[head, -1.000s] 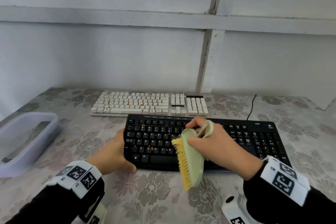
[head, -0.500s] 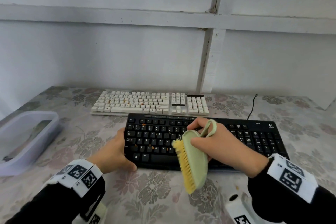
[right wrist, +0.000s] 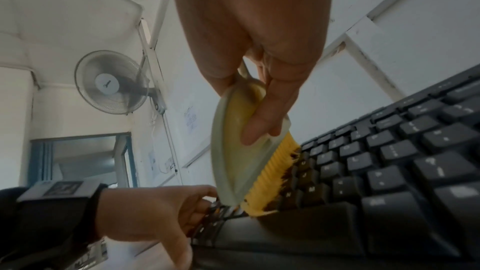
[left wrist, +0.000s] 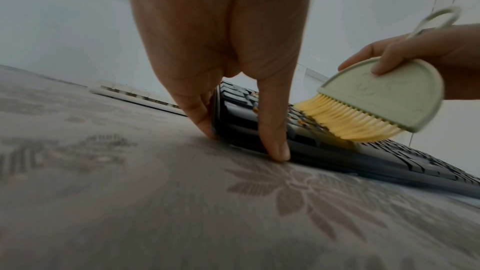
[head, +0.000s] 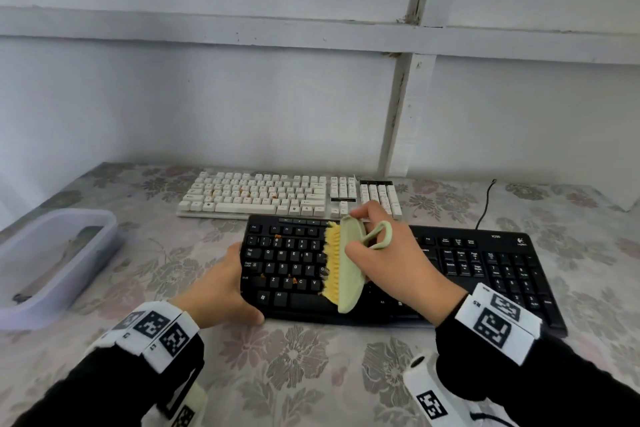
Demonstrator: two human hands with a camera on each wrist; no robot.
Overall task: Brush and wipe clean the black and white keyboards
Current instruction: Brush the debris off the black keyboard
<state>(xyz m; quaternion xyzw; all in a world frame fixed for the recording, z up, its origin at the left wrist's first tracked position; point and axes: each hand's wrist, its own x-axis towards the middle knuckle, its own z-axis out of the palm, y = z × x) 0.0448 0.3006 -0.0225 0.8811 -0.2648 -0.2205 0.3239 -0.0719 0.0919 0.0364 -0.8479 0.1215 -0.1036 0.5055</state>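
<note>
The black keyboard (head: 485, 274) lies in front of me on the flowered table, with orange crumbs (head: 277, 237) on its left keys. My right hand (head: 391, 263) grips a pale green brush (head: 349, 270), its yellow bristles (head: 333, 263) pressed on the keys near the middle; the bristles (right wrist: 270, 174) meet the keys in the right wrist view too. My left hand (head: 221, 291) holds the keyboard's left end, thumb on the front edge, fingers (left wrist: 272, 130) braced against its side. The white keyboard (head: 277, 198) lies behind, also dotted with crumbs.
A translucent plastic tub (head: 52, 263) sits at the table's left edge with something dark inside. The black keyboard's cable (head: 485, 204) runs back toward the wall on the right. The wall stands close behind the white keyboard.
My right hand has carried the brush up and away from the keyboard's front edge onto the upper key rows, turning it more upright. The left hand has stayed on the keyboard's left end.
</note>
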